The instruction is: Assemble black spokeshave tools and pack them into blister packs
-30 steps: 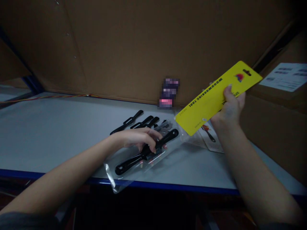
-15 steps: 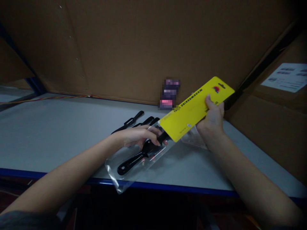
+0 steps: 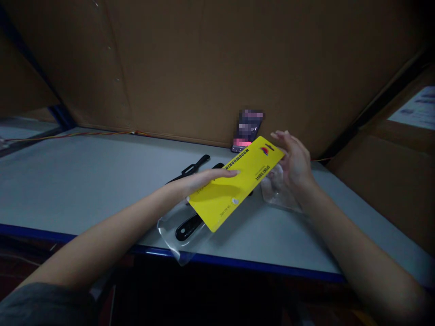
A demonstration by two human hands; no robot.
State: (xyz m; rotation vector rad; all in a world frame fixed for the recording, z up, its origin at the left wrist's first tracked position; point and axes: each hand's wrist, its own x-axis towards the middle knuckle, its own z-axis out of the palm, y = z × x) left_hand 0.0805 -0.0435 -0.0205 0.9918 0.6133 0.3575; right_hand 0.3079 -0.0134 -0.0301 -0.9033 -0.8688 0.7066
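Note:
My left hand (image 3: 207, 180) grips a yellow header card (image 3: 238, 185) marked "WOODWORKIN…" and "SPOKE SHAVE", its thumb pressed on top. Under the card lies a black spokeshave (image 3: 189, 227) in a clear plastic bag (image 3: 181, 253). Only one handle end of the tool shows clearly; the card hides its middle, and my left fingers are mostly hidden too. Just off the card's upper right end, my right hand (image 3: 296, 158) is open with its fingers apart, holding nothing.
Behind my left hand, black spokeshaves (image 3: 197, 166) lie on the grey table (image 3: 84, 181). Clear plastic packaging (image 3: 280, 192) rests under my right hand. A phone with a blurred screen (image 3: 249, 129) leans on the cardboard wall (image 3: 176, 81). A blue edge (image 3: 238, 263) runs along the table's front.
The yellow card has moved down and left, over the spokeshave. My right hand has let go of it and opened, while my left thumb now presses on the card.

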